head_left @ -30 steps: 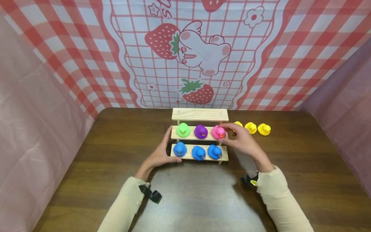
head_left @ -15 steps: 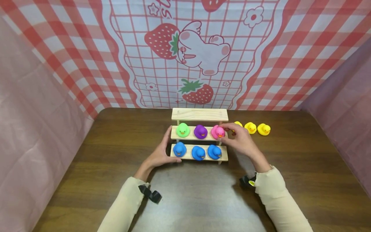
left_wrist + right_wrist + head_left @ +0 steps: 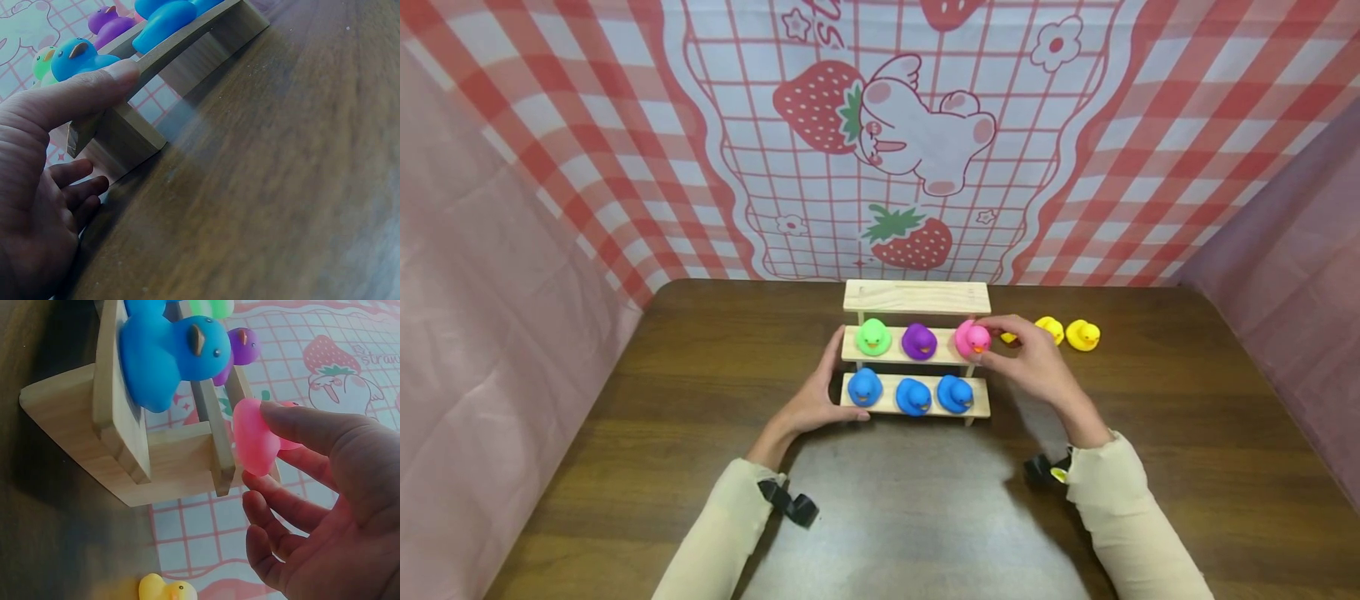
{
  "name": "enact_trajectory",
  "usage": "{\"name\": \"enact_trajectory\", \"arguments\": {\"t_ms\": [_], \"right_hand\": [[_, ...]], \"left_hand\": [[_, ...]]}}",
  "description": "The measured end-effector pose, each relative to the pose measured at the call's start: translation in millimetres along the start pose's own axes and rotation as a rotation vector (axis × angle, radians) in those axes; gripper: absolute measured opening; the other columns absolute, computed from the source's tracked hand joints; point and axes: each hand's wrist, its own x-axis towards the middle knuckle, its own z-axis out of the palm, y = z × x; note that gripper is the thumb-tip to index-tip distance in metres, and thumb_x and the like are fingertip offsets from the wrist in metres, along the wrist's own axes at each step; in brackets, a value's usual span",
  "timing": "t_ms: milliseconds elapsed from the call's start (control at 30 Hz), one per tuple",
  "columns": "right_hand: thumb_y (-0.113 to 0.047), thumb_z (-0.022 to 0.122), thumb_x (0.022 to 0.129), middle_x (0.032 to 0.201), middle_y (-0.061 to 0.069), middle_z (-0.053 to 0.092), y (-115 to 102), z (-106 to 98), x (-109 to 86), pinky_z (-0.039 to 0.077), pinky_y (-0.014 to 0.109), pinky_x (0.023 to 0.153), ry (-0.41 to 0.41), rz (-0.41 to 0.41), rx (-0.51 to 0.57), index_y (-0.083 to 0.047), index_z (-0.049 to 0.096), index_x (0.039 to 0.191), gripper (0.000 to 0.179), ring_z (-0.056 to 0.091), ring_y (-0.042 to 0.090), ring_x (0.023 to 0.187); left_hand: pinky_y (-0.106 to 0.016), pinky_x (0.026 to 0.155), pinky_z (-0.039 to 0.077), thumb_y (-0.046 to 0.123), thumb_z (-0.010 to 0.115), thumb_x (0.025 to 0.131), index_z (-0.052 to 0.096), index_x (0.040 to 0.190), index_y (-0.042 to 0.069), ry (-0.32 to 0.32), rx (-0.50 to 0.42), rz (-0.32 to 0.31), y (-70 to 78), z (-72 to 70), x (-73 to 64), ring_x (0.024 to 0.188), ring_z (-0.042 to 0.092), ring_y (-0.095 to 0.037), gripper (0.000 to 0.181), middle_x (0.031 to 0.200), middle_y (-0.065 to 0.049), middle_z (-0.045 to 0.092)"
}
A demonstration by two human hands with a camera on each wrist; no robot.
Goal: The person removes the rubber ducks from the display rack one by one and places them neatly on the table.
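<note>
A three-step wooden display rack stands on the table, its top step bare. My left hand grips the rack's left end; in the left wrist view its thumb lies along the lowest step's front edge. My right hand pinches a pink rubber duck between thumb and fingers at the middle step's right end. In the right wrist view the pink duck is close over that step. A green duck and a purple duck share the step. Three blue ducks sit on the lowest one.
Yellow ducks stand in a row on the table right of the rack, one partly hidden behind my right hand. A checked strawberry cloth hangs behind the table. Pink drapes hang at both sides.
The pink duck has shifted slightly right along the middle step with my right hand. My left hand and the other ducks stay in place.
</note>
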Motion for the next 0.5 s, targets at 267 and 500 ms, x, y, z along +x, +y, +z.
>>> {"name": "enact_trajectory", "arguments": {"t_ms": [267, 500], "right_hand": [[-0.003, 0.08, 0.081, 0.116, 0.018, 0.071, -3, -9, -2.1, 0.051, 0.019, 0.082, 0.014, 0.006, 0.006, -0.001, 0.069, 0.121, 0.041, 0.05, -0.008, 0.095], [-0.005, 0.081, 0.081, 0.114, 0.021, 0.071, 3, -22, -3.9, 0.046, 0.009, 0.075, 0.053, 0.027, 0.029, 0.0, 0.068, 0.122, 0.044, 0.05, -0.009, 0.089]], "left_hand": [[-0.06, 0.125, 0.015, 0.009, 0.09, 0.069, -0.003, 0.163, 0.023, 0.001, -0.005, -0.002, 0.7, 0.2, -1.5, 0.148, 0.032, -0.034, 0.133, 0.168, -0.012, 0.017], [-0.06, 0.125, 0.015, 0.009, 0.09, 0.069, -0.003, 0.162, 0.029, 0.002, -0.013, -0.006, 0.6, -0.3, -1.7, 0.146, 0.035, -0.034, 0.133, 0.165, -0.015, 0.026]]}}
